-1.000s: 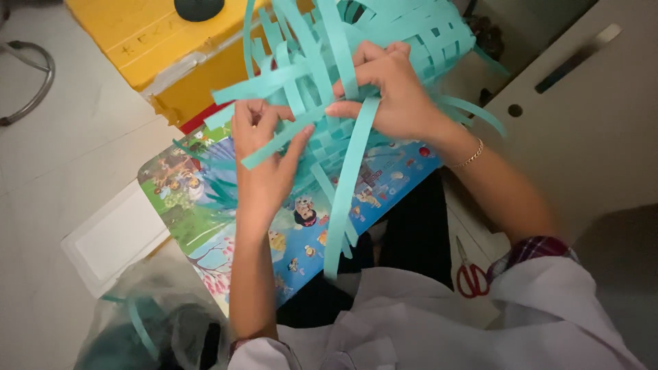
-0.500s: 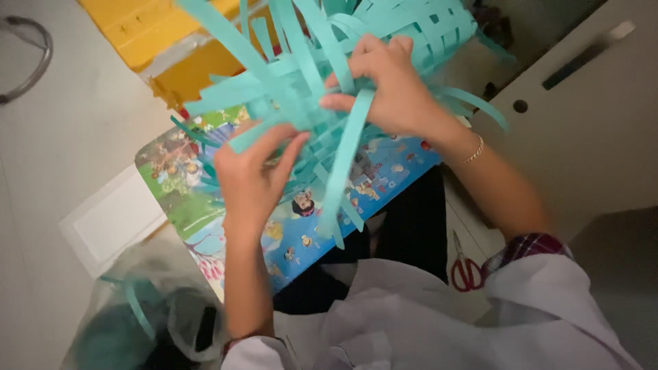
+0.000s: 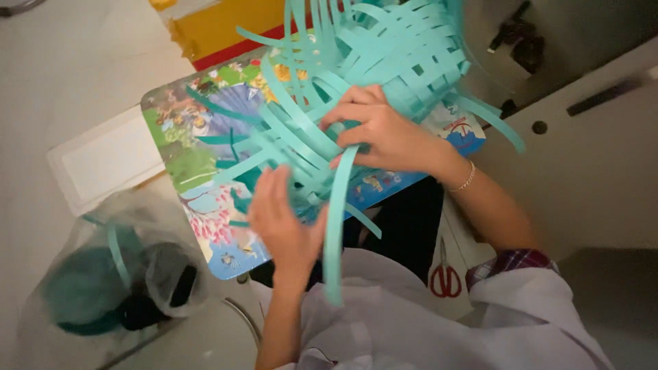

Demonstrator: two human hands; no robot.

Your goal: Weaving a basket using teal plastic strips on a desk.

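A half-woven basket of teal strips (image 3: 384, 62) lies tilted over a small table with a colourful cartoon top (image 3: 185, 137). My right hand (image 3: 384, 133) grips the loose strips where the weave ends. My left hand (image 3: 281, 219) is below it, blurred, with fingers spread against the hanging strip ends. One long teal strip (image 3: 336, 226) hangs down between my hands toward my white clothing.
A clear plastic bag (image 3: 103, 281) with teal material and a dark object sits on the floor at lower left. A white flat tray (image 3: 103, 164) lies left of the table. Red-handled scissors (image 3: 445, 277) lie on the floor at right. A yellow box (image 3: 219, 27) stands behind the table.
The view has shifted, so the basket and table now sit lower and further right. My left hand has dropped down from the weave to the hanging strip ends. My right hand keeps its grip.
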